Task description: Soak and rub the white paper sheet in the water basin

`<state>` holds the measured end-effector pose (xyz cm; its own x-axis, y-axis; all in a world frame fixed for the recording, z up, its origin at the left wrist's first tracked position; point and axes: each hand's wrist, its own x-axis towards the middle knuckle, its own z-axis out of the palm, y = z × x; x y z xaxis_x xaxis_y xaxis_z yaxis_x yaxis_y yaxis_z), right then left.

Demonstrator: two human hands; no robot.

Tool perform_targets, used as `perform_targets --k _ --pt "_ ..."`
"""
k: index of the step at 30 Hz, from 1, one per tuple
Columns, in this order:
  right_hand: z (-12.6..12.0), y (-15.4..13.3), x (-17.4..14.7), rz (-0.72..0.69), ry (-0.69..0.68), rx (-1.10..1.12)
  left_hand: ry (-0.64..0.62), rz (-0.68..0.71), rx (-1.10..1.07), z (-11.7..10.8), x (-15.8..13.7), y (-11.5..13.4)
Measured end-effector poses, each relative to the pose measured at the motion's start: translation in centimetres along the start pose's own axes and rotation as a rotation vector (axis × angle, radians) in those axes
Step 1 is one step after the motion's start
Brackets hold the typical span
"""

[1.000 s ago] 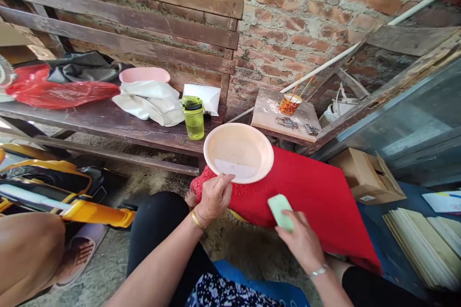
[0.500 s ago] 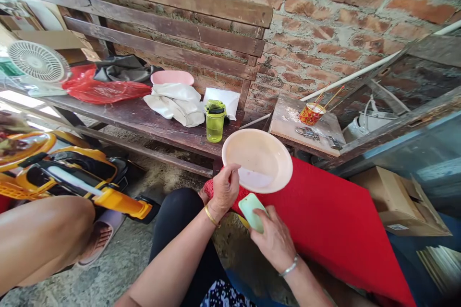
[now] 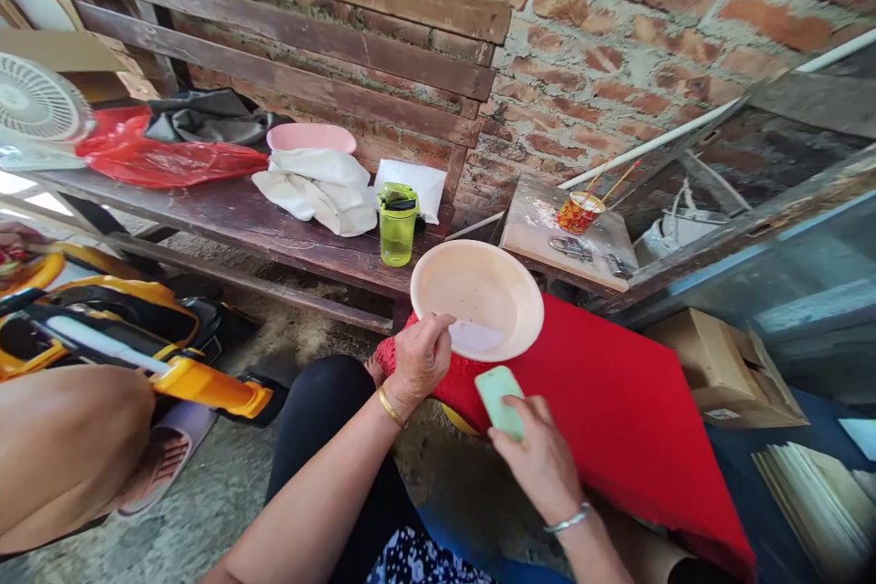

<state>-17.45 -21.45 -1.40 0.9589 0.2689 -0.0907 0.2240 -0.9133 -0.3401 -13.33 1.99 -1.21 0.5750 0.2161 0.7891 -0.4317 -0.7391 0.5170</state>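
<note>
plate (image 3: 479, 292) rim in left grip (image 3: 419, 358); soap (image 3: 501, 401) in right grip (image 3: 540, 461)

Two bare hands were in view, the left hand (image 3: 419, 356) and the right hand (image 3: 537, 456). There was one round cream plastic plate (image 3: 477, 298), one pale green oblong sponge (image 3: 501, 401), one green lidded plastic bottle (image 3: 398, 224) and one red cloth-covered surface (image 3: 616, 401).

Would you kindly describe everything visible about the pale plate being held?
The plate is round, shallow and pale peach, plastic by its look, with a raised rim. It tilts toward the camera, and whitish liquid pools at its low near edge. The left hand pinches that edge, thumb on the rim. It sits above the red cloth.
</note>
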Motion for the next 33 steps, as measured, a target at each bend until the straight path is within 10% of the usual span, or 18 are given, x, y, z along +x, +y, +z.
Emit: perform_targets --k 4,11,23,33 --pt "1.4 -1.0 1.0 -0.063 -0.024 0.023 -0.073 0.102 0.12 0.3 0.0 0.3" --pt "-0.9 7.6 0.6 0.314 0.145 -0.012 -0.141 0.108 0.198 0.9 0.4 0.5" --pt "1.4 1.2 6.9 0.34 0.075 0.142 -0.337 0.151 0.211 2.4 -0.3 -0.1" --pt "-3.5 12.2 1.0 0.638 0.171 -0.001 -0.324 0.298 0.292 3.5 -1.1 -1.7"
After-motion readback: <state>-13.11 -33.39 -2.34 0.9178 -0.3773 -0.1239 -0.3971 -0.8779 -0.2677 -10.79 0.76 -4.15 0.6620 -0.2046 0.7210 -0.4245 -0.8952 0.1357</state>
